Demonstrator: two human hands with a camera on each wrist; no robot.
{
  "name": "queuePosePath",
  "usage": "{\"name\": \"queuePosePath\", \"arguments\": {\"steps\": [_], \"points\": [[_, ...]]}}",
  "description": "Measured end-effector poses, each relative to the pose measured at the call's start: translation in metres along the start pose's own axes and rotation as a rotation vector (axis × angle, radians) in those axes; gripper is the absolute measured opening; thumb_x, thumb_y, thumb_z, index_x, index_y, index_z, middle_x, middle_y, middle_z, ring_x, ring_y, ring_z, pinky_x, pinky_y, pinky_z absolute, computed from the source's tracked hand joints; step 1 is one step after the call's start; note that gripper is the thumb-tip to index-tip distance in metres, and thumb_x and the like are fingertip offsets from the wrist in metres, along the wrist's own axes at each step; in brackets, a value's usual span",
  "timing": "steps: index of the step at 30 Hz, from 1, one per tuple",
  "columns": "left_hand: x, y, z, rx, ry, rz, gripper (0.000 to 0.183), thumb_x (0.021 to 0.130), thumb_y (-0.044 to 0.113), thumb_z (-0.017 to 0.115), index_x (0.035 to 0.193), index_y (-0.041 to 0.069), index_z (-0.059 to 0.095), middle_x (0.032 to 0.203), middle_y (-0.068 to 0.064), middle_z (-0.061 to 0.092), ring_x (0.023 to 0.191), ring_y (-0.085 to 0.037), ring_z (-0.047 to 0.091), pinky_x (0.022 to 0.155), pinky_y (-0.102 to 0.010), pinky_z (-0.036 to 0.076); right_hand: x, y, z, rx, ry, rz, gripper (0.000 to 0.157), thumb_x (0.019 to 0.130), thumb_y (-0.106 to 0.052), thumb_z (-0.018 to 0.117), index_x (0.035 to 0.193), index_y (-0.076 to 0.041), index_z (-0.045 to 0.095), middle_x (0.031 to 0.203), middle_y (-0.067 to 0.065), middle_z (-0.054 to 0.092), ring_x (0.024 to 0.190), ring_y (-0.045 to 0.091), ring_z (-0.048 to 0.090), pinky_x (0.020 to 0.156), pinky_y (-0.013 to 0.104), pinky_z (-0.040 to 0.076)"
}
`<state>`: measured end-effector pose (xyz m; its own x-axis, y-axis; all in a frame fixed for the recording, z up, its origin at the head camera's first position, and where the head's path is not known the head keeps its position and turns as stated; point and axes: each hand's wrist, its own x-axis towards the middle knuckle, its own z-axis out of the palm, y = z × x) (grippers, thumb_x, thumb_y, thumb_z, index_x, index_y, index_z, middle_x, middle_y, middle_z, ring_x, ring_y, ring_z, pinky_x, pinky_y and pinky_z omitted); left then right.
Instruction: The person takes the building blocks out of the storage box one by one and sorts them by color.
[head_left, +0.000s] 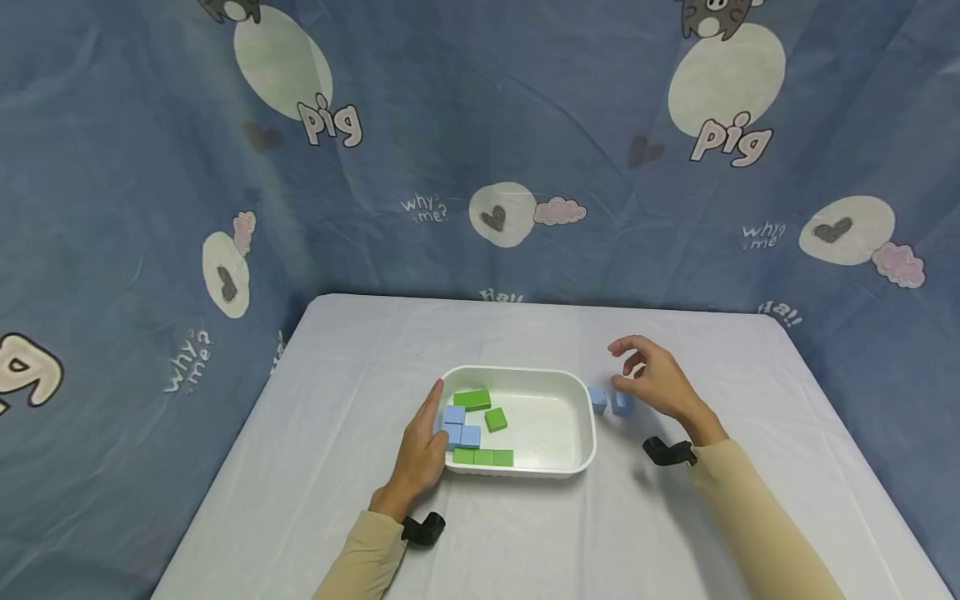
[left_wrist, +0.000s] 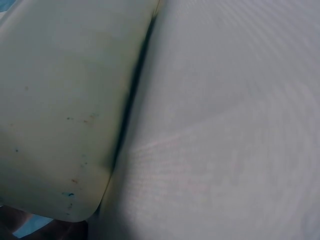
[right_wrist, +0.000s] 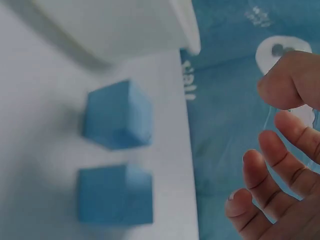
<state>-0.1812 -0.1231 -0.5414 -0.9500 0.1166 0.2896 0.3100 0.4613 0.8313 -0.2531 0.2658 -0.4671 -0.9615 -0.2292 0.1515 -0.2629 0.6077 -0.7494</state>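
A white tray [head_left: 555, 417] lies on the table, holding blue blocks [head_left: 470, 437] and green blocks [head_left: 472, 400] toward its left end. My left hand [head_left: 418, 450] grips the tray's left end, its thumb at the rim. In the left wrist view the tray's outer side [left_wrist: 65, 100] fills the left, with a little of the fingers at the bottom corner. Just right of the tray sit two blue cubes, one nearer it [head_left: 597, 400] and one farther out [head_left: 622, 405]. My right hand [head_left: 660, 379] hovers above the farther cube, fingers loosely bent around nothing; the right wrist view shows both cubes [right_wrist: 117, 115] apart from the fingers.
A white cloth covers the table [head_left: 517, 542]. Behind it and along the left hangs a blue printed curtain [head_left: 420, 125]. Each wrist carries a small black device [head_left: 423, 530].
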Motion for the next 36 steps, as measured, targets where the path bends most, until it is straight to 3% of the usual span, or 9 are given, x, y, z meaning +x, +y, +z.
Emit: {"name": "queuePosePath", "arguments": {"steps": [5, 23, 29, 36], "points": [[0.0, -0.001, 0.0, 0.003, -0.001, -0.005, 0.077, 0.084, -0.007, 0.041, 0.159, -0.005, 0.023, 0.164, -0.021, 0.026, 0.152, -0.031, 0.022, 0.123, -0.048, 0.018, 0.009, -0.015, 0.005, 0.026, -0.013, -0.048, 0.046, 0.08, -0.004, 0.079, 0.123, -0.005, 0.064, 0.114, 0.013, 0.064, 0.09, 0.024, 0.059, 0.074, 0.033, 0.054], [0.0, -0.002, 0.0, 0.0, 0.001, -0.003, 0.077, 0.084, -0.007, 0.042, 0.158, -0.007, 0.023, 0.163, -0.023, 0.026, 0.152, -0.033, 0.022, 0.123, -0.047, 0.017, 0.044, -0.058, 0.037, 0.045, -0.06, -0.186, 0.042, 0.08, -0.007, 0.078, 0.12, -0.012, 0.066, 0.112, 0.006, 0.064, 0.088, 0.022, 0.062, 0.071, 0.035, 0.055], [-0.001, -0.001, 0.0, 0.001, 0.003, -0.007, 0.077, 0.084, -0.007, 0.042, 0.158, -0.007, 0.023, 0.163, -0.023, 0.026, 0.152, -0.032, 0.023, 0.123, -0.047, 0.018, 0.054, -0.071, 0.055, 0.058, -0.1, -0.209, 0.041, 0.079, -0.008, 0.08, 0.118, -0.012, 0.068, 0.108, 0.005, 0.066, 0.087, 0.025, 0.063, 0.072, 0.037, 0.054], [-0.001, 0.0, 0.0, 0.003, 0.003, -0.002, 0.077, 0.083, -0.008, 0.042, 0.158, -0.007, 0.023, 0.163, -0.023, 0.026, 0.152, -0.03, 0.023, 0.123, -0.045, 0.018, 0.061, -0.081, 0.079, 0.059, -0.16, -0.243, 0.039, 0.079, -0.01, 0.081, 0.116, -0.013, 0.069, 0.104, -0.001, 0.067, 0.086, 0.016, 0.063, 0.07, 0.036, 0.054]]}}
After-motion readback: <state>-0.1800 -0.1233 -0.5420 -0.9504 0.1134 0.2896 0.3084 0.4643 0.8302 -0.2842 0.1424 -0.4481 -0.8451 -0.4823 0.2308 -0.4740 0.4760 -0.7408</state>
